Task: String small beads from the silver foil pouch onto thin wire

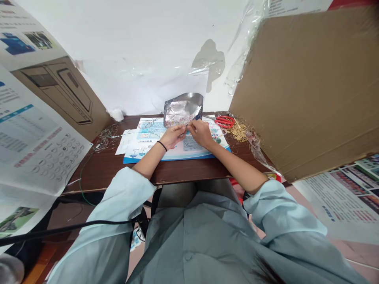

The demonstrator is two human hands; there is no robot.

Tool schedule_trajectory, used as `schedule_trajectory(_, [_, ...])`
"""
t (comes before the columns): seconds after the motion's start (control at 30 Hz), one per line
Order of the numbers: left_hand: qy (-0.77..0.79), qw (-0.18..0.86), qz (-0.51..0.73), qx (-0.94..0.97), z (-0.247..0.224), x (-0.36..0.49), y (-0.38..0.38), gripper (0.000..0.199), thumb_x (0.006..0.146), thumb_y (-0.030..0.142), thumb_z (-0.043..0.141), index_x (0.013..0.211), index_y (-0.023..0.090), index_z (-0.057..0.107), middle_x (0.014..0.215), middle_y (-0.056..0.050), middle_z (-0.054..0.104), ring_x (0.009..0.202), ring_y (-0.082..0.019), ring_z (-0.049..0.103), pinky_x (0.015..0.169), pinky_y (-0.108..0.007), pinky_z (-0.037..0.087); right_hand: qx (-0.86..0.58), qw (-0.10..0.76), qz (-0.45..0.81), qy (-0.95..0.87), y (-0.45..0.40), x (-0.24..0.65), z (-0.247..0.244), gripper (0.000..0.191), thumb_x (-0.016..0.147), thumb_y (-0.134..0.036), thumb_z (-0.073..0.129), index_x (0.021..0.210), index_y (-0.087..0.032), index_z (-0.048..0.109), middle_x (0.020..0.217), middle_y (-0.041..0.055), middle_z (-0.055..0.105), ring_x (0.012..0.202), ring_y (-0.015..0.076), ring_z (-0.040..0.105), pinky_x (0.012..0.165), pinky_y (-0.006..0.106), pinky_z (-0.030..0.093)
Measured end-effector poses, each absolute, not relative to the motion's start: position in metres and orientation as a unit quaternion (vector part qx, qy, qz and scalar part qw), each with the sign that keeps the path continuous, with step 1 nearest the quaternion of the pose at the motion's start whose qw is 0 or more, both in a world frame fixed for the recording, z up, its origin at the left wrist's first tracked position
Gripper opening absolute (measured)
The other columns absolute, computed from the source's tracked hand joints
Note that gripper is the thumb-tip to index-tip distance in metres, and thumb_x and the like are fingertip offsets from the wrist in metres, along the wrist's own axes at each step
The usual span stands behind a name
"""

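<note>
Over the printed sheets (142, 148), my left hand (173, 135) and my right hand (199, 132) meet fingertip to fingertip. Both are closed in a pinch, and whatever lies between the fingers is too small to make out. Right behind them stands an open silver-lined pouch (183, 106), its mouth facing me, with many small pink and clear beads (179, 119) in it. A thin thread (139, 134) with a few white beads (116, 136) on it stretches across the paper towards my left hand. Whether it reaches my fingers is hidden.
Red-handled scissors (224, 121) lie to the right, beside a heap of thin yellowish sticks (238, 131) and crumpled clear plastic (254, 144). Tangled clear thread (106, 138) lies at the left. Cardboard panels (304, 86) flank the brown table (189, 171). A black cable (74, 225) crosses at lower left.
</note>
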State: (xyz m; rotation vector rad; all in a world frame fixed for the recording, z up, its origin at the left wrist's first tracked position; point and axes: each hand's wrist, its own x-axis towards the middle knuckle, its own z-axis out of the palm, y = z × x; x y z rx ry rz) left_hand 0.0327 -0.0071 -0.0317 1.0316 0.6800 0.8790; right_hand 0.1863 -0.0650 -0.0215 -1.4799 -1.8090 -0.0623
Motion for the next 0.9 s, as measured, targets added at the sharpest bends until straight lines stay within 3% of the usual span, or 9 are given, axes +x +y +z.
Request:
schedule_trajectory(0.5, [0.313,0.743,0.398,0.438,-0.0268,0.0326,-0.0102,0.019,0.07,0.002,0.079,0.084,0.012,0.071,0.078,-0.004,0.073,0.08,-0.011,0.069,0.086,-0.026,0.051,-0.577,0.406,-0.025,-0.709,-0.0651,0.1872,-0.021,0.016,0.094,-0.02,0.045,0.088,-0.02,0.06,0.089,0.0053,0.069,0.087,0.0217,0.057,0.087,0.037,0.034])
schedule_trajectory(0.9, [0.316,0.743,0.4,0.434,-0.0272,0.0321,-0.0101,0.014,0.073,0.004,0.079,0.083,0.013,0.072,0.082,-0.005,0.074,0.083,-0.011,0.069,0.089,-0.026,0.053,-0.568,0.409,-0.02,-0.714,-0.0662,0.1875,-0.0196,0.018,0.094,-0.021,0.043,0.086,-0.021,0.059,0.089,0.0057,0.07,0.086,0.0218,0.057,0.087,0.037,0.035])
